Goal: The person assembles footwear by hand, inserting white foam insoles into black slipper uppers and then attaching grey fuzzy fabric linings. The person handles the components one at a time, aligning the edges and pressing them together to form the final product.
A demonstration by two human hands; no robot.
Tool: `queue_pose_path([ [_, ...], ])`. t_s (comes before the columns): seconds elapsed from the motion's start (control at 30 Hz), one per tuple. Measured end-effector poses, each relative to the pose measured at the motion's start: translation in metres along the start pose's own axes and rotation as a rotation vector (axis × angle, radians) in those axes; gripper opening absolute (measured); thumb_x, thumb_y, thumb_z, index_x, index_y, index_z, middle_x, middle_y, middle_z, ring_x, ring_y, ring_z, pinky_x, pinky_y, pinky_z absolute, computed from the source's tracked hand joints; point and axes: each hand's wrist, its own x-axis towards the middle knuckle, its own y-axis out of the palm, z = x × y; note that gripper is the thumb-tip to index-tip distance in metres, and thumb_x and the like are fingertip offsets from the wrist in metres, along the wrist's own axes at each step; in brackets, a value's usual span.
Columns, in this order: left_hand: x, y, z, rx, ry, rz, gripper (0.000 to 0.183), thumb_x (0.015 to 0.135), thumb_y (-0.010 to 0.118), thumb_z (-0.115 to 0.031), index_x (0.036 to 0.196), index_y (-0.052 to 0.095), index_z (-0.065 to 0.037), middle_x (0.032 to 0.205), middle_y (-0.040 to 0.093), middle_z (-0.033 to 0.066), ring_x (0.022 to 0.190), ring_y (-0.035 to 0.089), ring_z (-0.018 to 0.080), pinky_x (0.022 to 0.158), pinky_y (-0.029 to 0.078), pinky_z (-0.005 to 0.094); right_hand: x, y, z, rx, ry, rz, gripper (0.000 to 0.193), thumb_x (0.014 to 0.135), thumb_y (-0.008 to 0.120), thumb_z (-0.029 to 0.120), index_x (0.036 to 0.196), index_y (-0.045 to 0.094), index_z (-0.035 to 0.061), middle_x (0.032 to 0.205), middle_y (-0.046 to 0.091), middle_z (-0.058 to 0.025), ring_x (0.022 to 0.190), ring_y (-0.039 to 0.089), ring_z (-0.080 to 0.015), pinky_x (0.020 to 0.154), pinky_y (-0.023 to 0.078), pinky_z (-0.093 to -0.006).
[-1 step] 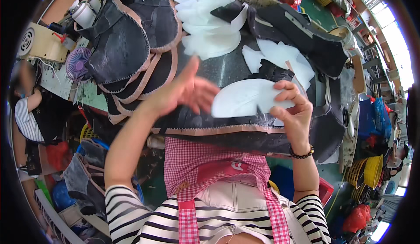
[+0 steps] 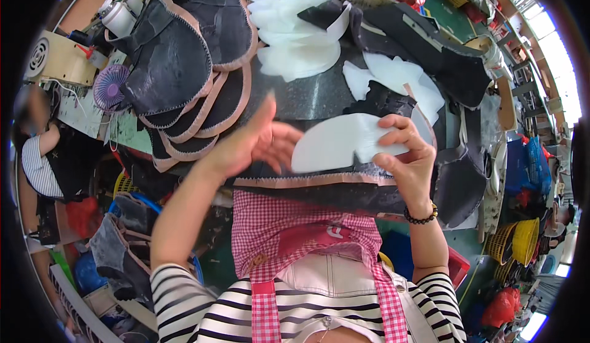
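The right hand [image 2: 409, 149] has its fingers clamped on a flat, smooth white sheet with a curved upper edge and a small notch in its lower edge [image 2: 329, 143], gripping it by its right end, the thumb on the near face. The sheet is held up in front of the person, above a dark piece with a tan, zigzag-stitched border [image 2: 313, 182] that lies along the near edge of a dark grey worktop [image 2: 301, 94].

The left hand [image 2: 261, 143] is slightly blurred, its fingers loosely apart and its thumb pointing up and away. The fingertips are just beside the sheet's left end; whether they touch it, I cannot tell.

Beyond the hands lies a heap of overlapping white lobed sheets [image 2: 292, 35], with a second, smaller group of white cut sheets [image 2: 402, 75] to the right. To the left is a stack of black curved panels with tan stitched edges [image 2: 166, 78], overlapping one another. A long black folded piece [image 2: 424, 51] lies at the far right of the worktop.

Left of the stack stands a small purple round fan [image 2: 111, 88]. A bracelet of dark beads [image 2: 421, 215] circles the right wrist.
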Motion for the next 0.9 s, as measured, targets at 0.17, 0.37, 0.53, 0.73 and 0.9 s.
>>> queue_pose_path([
  [0.17, -0.023, 0.032, 0.028, 0.276, 0.339, -0.590, 0.025, 0.091, 0.065, -0.018, 0.078, 0.067, 0.002, 0.084, 0.062, 0.0001, 0.068, 0.048, 0.0031, 0.061, 0.037, 0.0205, -0.003, 0.028, -0.008, -0.449, -0.193, 0.245, 0.025, 0.071, 0.080, 0.010, 0.094, 0.073, 0.0047, 0.110, 0.060, -0.0101, 0.090, 0.064, -0.0218, 0.074, 0.054, -0.0306],
  [0.37, -0.017, 0.033, 0.036, 0.449, 0.332, -0.696, 0.027, 0.090, 0.065, -0.016, 0.075, 0.064, 0.006, 0.087, 0.061, 0.0025, 0.069, 0.047, 0.0039, 0.061, 0.036, 0.0205, -0.014, 0.051, -0.019, -0.643, -0.213, 0.276, 0.025, 0.075, 0.076, 0.019, 0.095, 0.070, 0.0052, 0.106, 0.058, -0.0116, 0.083, 0.065, -0.0285, 0.068, 0.055, -0.0361],
  [0.53, -0.012, 0.034, 0.043, 0.700, 0.341, -0.681, 0.029, 0.090, 0.066, -0.020, 0.077, 0.065, 0.006, 0.092, 0.064, 0.0108, 0.080, 0.055, 0.0156, 0.071, 0.042, 0.0288, -0.016, 0.059, -0.014, -0.916, -0.232, 0.361, 0.027, 0.074, 0.074, 0.021, 0.095, 0.066, 0.0048, 0.111, 0.057, -0.0124, 0.097, 0.060, -0.0315, 0.082, 0.051, -0.0411],
  [0.73, -0.026, 0.045, 0.030, 1.544, 0.616, -0.435, 0.032, 0.082, 0.066, -0.022, 0.105, 0.065, 0.002, 0.104, 0.066, 0.0137, 0.101, 0.058, 0.0292, 0.097, 0.044, 0.0440, -0.020, 0.076, -0.030, -0.742, -0.277, 0.286, 0.024, 0.077, 0.069, 0.012, 0.096, 0.061, 0.0007, 0.092, 0.063, -0.0137, 0.090, 0.063, -0.0308, 0.077, 0.053, -0.0394],
  [0.9, -0.021, 0.039, 0.036, 1.806, 0.731, -0.299, 0.024, 0.071, 0.063, -0.009, 0.092, 0.067, 0.002, 0.096, 0.065, 0.0095, 0.093, 0.060, 0.0234, 0.091, 0.047, 0.0415, -0.017, 0.081, -0.027, -0.762, -0.267, 0.328, 0.015, 0.077, 0.065, 0.006, 0.089, 0.057, 0.0007, 0.080, 0.062, -0.0133, 0.079, 0.066, -0.0294, 0.067, 0.055, -0.0375],
])
